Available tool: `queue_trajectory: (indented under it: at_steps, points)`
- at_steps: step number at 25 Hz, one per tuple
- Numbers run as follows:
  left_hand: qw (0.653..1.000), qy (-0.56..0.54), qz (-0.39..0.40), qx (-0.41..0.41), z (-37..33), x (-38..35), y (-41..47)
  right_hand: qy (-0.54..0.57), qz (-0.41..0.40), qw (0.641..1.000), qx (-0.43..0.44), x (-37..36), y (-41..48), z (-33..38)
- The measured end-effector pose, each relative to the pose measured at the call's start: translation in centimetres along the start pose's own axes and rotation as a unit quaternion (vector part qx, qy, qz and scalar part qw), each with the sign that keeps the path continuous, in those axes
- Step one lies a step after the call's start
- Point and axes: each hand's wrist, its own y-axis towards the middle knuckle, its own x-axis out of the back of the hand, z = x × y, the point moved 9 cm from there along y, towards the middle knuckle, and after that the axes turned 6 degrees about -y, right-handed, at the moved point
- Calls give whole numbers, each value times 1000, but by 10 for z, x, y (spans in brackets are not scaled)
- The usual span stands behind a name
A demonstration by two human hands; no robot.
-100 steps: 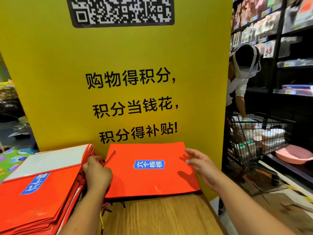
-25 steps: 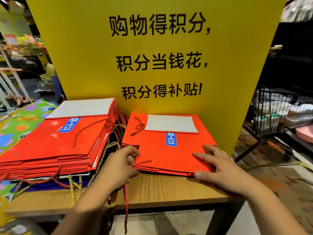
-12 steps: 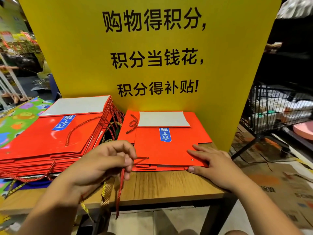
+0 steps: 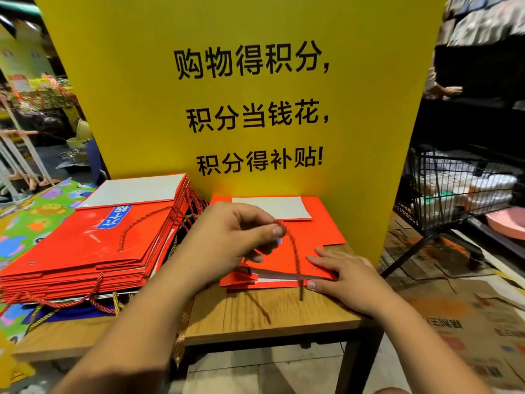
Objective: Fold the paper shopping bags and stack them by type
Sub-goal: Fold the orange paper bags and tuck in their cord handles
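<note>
At frame centre the left hand (image 4: 227, 237) pinched the red cord handle (image 4: 294, 251); the right hand (image 4: 345, 275) pressed flat-fingered on the folded orange bag (image 4: 318, 228)

**Centre of frame:** a folded red paper bag (image 4: 318, 231) lies flat on the table (image 4: 255, 317). Its grey-white base panel (image 4: 270, 207) is turned up at the far end. Its red cord handle (image 4: 295, 257) rises from the near edge, pinched at the top by the left hand (image 4: 227, 240). The right hand (image 4: 349, 280) presses flat on the near right corner.

**Left of centre:** a stack of red bags (image 4: 71, 245), folded flat. The top bag shows a blue label (image 4: 113, 221) and a grey panel, and cords trail from the stack's edges.
</note>
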Motion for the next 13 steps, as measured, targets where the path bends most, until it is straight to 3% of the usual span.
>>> queue_trajectory:
  at_steps: [2, 4, 7, 9, 13]
  points:
    - [981, 182, 1, -65, -13, -4, 4, -2, -4, 1000, 8, 2, 0, 2]
    - [966, 233, 38, -102, -18, -16, 6, 3, -3, 1000, 3, 3, -1, 2]
    - [995, 50, 52, -73, -15, -28, 8, 3, -3, 1000, 4, 2, -2, 3]
    - [993, -69, 67, -68, -24, -39, 5, 6, 5, 1000, 3, 0, -1, 2]
    - [975, -160, 116, -99, -67, -50, -5, 12, 0, 1000, 2, 0, -1, 2]
